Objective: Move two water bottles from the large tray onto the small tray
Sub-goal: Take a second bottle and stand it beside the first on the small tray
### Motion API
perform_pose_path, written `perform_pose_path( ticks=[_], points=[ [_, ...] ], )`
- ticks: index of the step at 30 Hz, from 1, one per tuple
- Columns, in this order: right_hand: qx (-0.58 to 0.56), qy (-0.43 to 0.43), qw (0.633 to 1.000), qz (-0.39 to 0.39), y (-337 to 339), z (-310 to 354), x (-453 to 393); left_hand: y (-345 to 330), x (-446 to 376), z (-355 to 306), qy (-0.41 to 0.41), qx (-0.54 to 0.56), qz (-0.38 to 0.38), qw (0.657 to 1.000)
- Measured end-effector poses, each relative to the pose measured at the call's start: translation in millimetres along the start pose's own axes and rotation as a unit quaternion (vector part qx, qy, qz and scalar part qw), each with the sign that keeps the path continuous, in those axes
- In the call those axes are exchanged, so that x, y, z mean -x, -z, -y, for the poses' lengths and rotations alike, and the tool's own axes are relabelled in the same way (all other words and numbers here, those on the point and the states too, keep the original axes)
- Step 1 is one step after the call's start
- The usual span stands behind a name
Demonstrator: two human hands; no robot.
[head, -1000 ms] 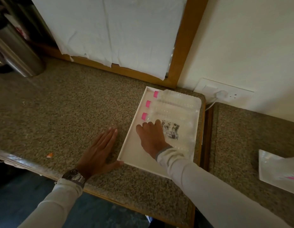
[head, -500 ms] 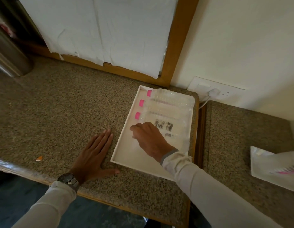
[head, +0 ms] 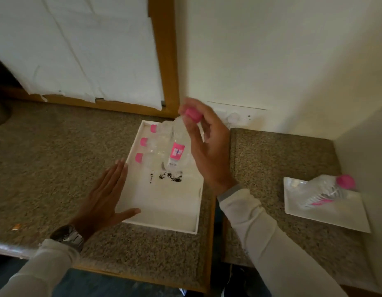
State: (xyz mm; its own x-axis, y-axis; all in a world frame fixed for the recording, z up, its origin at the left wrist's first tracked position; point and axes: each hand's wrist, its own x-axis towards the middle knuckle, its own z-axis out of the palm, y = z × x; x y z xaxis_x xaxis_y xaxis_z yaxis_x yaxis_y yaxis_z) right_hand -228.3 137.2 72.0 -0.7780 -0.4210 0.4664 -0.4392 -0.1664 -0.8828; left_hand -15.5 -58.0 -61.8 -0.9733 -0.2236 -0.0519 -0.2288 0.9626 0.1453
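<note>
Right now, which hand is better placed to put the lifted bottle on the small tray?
The right hand: it already holds the clear pink-capped plastic bottle, and the small white tray lies on its side. The left hand rests flat beside the large white tray.

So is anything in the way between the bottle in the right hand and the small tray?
Nothing visible on the speckled counter between them. The small white tray already holds one pink-capped clear plastic bottle; its near half is bare.
</note>
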Motion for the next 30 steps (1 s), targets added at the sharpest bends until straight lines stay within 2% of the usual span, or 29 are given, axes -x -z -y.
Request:
perform_pose_path(
  ticks=[6, 11, 17, 21, 26, 30],
  points=[
    [0.041, 0.076, 0.996, -0.027, 96, 15, -29, 0, -60, -90, -0.077, 0.016, -0.042, 0.996],
    [0.104, 0.109, 0.988, -0.036, 179, 13, -45, -8, -109, -174, -0.114, 0.054, -0.040, 0.991],
    [0.143, 0.101, 0.982, -0.072, 271, 3, -51, -36, -147, -260, -0.132, 0.079, -0.012, 0.988],
    [0.169, 0.099, 0.978, -0.076, 329, -7, -47, -61, -167, -302, -0.115, 0.065, 0.035, 0.991],
    [0.180, 0.061, 0.978, -0.089, 380, -25, -30, -86, -183, -334, -0.129, 0.061, 0.069, 0.987],
    [0.211, 0.031, 0.974, -0.083, 407, -43, -5, -102, -189, -348, -0.144, 0.050, 0.056, 0.987]
  ],
)
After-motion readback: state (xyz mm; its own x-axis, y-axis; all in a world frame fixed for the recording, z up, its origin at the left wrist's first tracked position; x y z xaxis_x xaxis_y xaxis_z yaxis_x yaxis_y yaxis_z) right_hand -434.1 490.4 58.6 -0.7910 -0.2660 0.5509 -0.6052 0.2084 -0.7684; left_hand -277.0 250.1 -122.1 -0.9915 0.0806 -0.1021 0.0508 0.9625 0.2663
